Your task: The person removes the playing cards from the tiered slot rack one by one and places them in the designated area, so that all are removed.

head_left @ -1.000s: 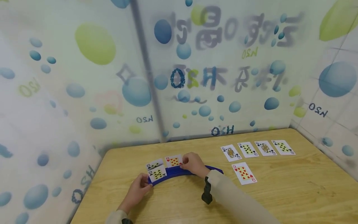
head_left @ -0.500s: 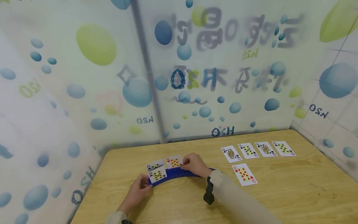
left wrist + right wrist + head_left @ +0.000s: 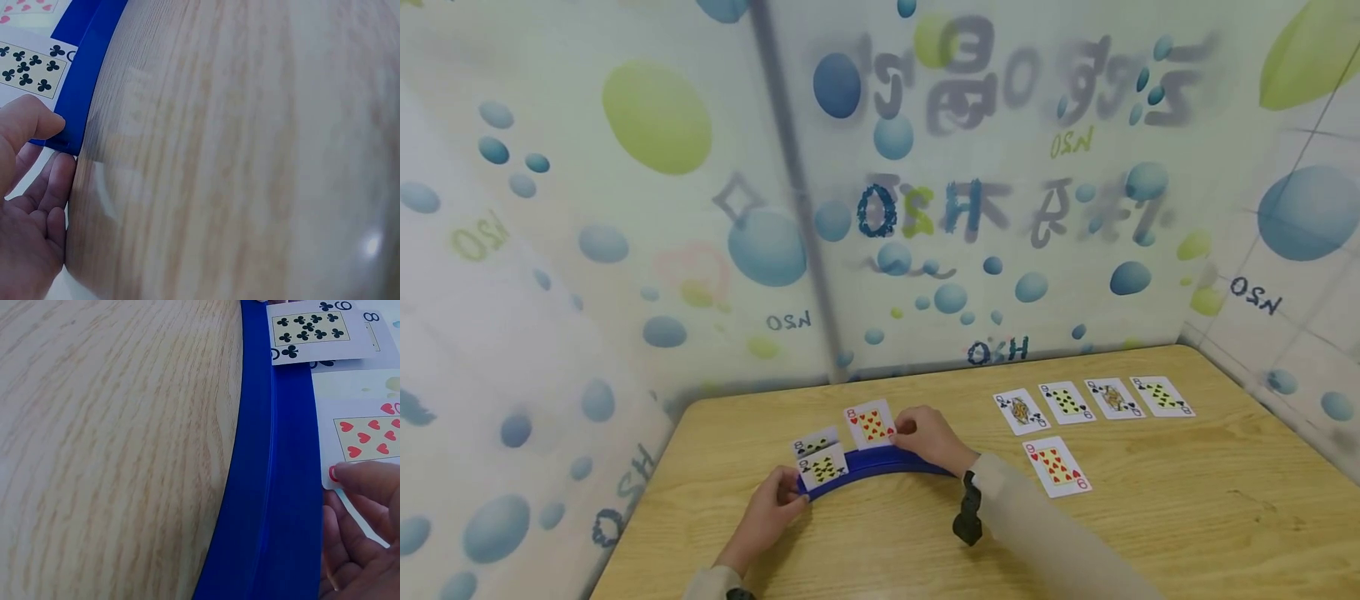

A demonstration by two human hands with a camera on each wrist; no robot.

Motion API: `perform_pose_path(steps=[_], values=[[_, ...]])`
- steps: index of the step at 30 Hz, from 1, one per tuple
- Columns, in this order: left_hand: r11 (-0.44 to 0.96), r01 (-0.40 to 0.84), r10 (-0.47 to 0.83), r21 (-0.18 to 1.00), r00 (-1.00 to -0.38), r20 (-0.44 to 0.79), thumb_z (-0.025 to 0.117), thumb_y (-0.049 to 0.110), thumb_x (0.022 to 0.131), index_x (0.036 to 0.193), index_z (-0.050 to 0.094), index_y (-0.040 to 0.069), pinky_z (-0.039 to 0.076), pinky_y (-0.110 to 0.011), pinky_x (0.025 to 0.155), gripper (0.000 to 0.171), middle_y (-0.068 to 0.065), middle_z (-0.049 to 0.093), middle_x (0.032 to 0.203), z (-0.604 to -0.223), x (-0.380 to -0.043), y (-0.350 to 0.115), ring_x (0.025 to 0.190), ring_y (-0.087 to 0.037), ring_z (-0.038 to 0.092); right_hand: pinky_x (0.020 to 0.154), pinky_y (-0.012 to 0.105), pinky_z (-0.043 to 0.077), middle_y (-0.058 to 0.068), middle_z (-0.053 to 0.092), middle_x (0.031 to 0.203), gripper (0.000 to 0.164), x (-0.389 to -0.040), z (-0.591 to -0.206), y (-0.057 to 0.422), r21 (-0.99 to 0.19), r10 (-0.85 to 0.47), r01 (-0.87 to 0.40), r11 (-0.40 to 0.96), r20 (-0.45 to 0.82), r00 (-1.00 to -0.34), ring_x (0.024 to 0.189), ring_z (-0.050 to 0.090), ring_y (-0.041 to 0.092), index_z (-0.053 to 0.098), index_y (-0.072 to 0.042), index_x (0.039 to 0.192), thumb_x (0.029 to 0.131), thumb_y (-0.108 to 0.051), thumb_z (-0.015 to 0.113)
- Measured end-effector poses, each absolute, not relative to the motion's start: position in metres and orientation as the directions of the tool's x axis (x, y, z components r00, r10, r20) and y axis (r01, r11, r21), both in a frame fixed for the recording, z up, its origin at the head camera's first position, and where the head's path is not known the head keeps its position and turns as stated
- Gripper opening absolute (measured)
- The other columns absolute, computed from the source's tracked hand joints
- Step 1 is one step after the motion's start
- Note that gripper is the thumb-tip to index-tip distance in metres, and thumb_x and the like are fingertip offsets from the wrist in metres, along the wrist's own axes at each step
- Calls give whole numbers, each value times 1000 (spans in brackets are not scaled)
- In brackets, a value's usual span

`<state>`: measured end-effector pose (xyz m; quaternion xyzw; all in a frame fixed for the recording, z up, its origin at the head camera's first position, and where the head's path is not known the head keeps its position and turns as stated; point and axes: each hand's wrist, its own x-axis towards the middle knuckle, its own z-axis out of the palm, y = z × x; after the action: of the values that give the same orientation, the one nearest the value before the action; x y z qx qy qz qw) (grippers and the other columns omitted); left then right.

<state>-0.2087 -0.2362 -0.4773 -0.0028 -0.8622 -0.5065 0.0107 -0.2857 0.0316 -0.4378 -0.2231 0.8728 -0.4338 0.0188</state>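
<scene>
My left hand [image 3: 767, 510] grips the left end of a curved blue playing card holder [image 3: 880, 460], thumb on its front in the left wrist view. A nine of clubs [image 3: 822, 468] stands in the holder's left part. Behind it, partly covered, is a black eight card [image 3: 815, 441]. My right hand [image 3: 934, 437] pinches the lower right corner of an eight of hearts [image 3: 871, 423] between thumb and fingers. That card is tilted at the holder's back edge, right of the black cards; the right wrist view shows the thumb on its red corner index [image 3: 333, 473].
To the right lie face-up cards: a nine of hearts [image 3: 1057, 467] in front, and a row behind with a queen [image 3: 1021, 412], a black nine [image 3: 1067, 403], another queen [image 3: 1114, 399] and a black eight [image 3: 1162, 397]. A patterned wall [image 3: 925, 317] borders the wooden table [image 3: 1210, 500].
The eight of hearts has risen a little and tilted, showing more of its face, and my right hand has shifted slightly right. My left hand stays on the holder's end.
</scene>
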Motion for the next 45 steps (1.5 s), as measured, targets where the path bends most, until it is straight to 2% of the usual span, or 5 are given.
perform_pose_path(steps=[20, 38, 45], values=[[486, 2, 2, 874, -1000, 1, 63, -2, 79, 101, 51, -2, 45, -27, 70, 26, -9, 55, 91, -475, -209, -236, 80, -18, 54, 65, 27, 45, 1, 61, 82, 7, -281, -423, 56, -781, -366, -394, 484, 229, -902, 73, 53, 12, 66, -4, 89, 85, -8, 63], [495, 6, -3, 869, -1000, 9, 63, -3, 78, 100, 51, -2, 45, -28, 70, 26, -9, 55, 90, -476, -208, -235, 79, -18, 55, 63, 27, 45, 0, 62, 81, 11, -275, -421, 113, -767, -337, -405, 498, 260, -905, 71, 54, 12, 67, -3, 91, 86, -12, 62], [481, 16, -4, 876, -1000, 20, 63, -6, 78, 100, 50, -4, 45, -26, 68, 26, -10, 55, 89, -477, -208, -236, 79, -19, 55, 64, 29, 46, 2, 62, 82, 13, -271, -423, 141, -759, -293, -355, 546, 224, -930, 73, 54, 14, 66, -2, 93, 86, -12, 62]])
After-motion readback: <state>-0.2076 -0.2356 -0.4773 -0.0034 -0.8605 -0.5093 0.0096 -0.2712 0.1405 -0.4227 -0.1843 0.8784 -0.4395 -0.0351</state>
